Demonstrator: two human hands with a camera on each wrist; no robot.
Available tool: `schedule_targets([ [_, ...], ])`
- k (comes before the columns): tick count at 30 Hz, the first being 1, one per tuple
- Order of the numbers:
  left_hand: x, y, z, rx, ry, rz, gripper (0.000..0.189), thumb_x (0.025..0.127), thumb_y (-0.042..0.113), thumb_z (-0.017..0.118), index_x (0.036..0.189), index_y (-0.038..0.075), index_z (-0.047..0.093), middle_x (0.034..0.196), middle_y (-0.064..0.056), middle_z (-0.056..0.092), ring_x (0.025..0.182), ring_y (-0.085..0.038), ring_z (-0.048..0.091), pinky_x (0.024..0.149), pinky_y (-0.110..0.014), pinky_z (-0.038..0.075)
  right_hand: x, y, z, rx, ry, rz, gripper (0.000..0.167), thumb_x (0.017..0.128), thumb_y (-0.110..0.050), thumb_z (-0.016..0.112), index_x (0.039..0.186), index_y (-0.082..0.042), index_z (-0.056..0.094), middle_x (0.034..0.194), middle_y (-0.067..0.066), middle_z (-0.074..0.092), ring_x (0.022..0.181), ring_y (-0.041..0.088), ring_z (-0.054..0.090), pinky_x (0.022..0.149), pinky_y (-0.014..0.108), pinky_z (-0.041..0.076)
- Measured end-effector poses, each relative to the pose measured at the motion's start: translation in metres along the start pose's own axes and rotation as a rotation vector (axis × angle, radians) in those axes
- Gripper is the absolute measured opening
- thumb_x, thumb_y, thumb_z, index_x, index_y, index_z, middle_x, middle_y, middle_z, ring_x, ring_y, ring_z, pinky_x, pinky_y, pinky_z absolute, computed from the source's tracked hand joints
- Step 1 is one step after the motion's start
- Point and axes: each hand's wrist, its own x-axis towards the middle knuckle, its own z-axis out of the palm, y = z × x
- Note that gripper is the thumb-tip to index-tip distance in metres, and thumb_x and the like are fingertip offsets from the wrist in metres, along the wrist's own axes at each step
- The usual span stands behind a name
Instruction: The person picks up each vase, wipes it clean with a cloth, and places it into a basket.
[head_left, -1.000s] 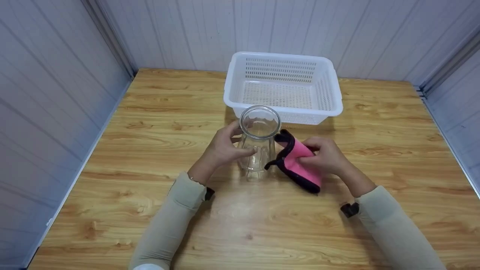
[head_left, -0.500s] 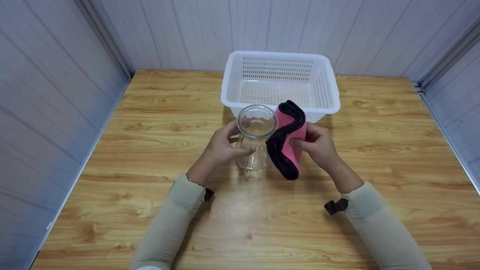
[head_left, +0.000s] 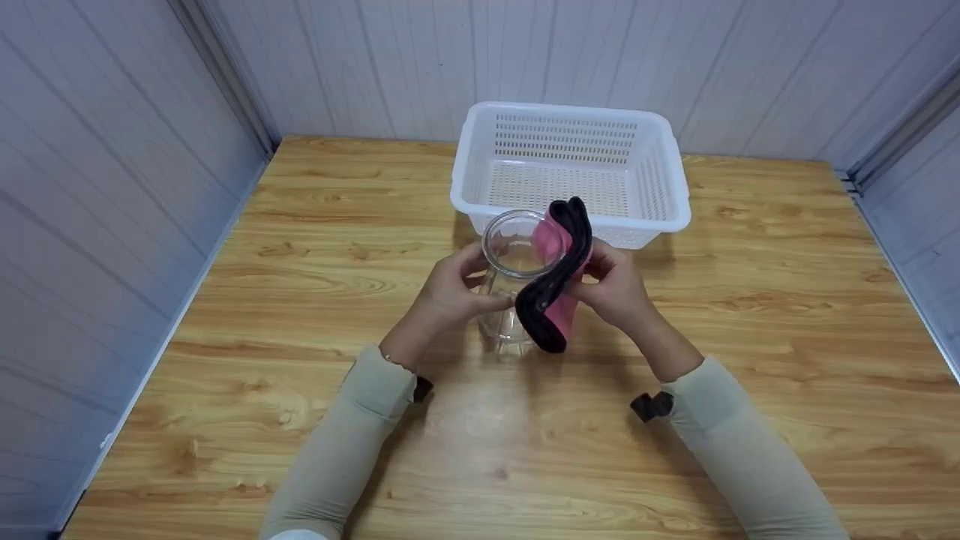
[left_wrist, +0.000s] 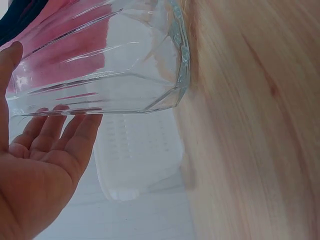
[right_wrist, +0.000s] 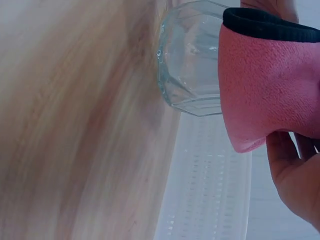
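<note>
– So, where is the jar (head_left: 510,322)?
– Upright at the table (head_left: 480,457), mouth up, in front of the basket (head_left: 622,223). Its clear foot is hard to make out, so one cannot tell for sure whether it touches down.
– And the left hand (head_left: 450,289)?
– It holds the jar from the left, thumb on the near side, fingers round the far side and partly lost to the head view.
– The right hand (head_left: 619,289)?
– Its thumb and fingers pinch the pink cloth (head_left: 553,283), dark edge uppermost; some fingertips vanish behind the folds.
– Does the cloth meet the jar?
– It lies against the right side. In the right wrist view it hides the upper part; in the left wrist view the mouth is cut off.
</note>
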Motion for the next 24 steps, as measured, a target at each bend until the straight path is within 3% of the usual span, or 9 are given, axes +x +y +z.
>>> schedule_targets([
  [3,0.001,0.0,0.001,-0.01,-0.007,-0.012,0.075,0.066,0.005,0.086,0.132,0.027,0.057,0.132,0.002,0.058,0.117,-0.023,0.06,0.101,-0.03,0.052,0.001,0.0,-0.002,-0.043,-0.015,0.01,0.021,0.07,0.015,0.072,0.088,0.009,0.064,0.071,-0.012,0.062,0.069,0.004,0.058,0.067,0.017,0.054],
  [14,0.002,0.001,0.0,-0.025,-0.023,-0.057,0.074,0.067,0.004,0.085,0.131,0.028,0.057,0.133,0.005,0.058,0.119,-0.026,0.059,0.102,-0.034,0.052,0.0,-0.012,-0.002,-0.184,-0.086,0.04,0.024,0.066,0.009,0.079,0.085,0.005,0.065,0.07,-0.012,0.061,0.069,0.006,0.057,0.072,0.022,0.054],
  [20,0.002,0.0,-0.001,-0.042,-0.023,-0.043,0.074,0.067,0.004,0.086,0.131,0.026,0.057,0.134,0.003,0.058,0.119,-0.026,0.059,0.101,-0.036,0.052,-0.002,-0.004,0.0,-0.322,-0.115,0.025,0.027,0.065,0.001,0.084,0.086,0.003,0.067,0.076,0.002,0.068,0.073,0.009,0.06,0.079,0.024,0.056],
  [24,0.002,0.0,0.0,-0.038,-0.016,-0.039,0.072,0.067,0.009,0.088,0.13,0.027,0.058,0.131,0.003,0.059,0.117,-0.025,0.06,0.1,-0.033,0.053,-0.005,0.006,0.001,-0.383,-0.128,0.033,0.026,0.065,-0.007,0.087,0.082,-0.003,0.068,0.078,0.006,0.07,0.077,0.008,0.062,0.077,0.023,0.057],
])
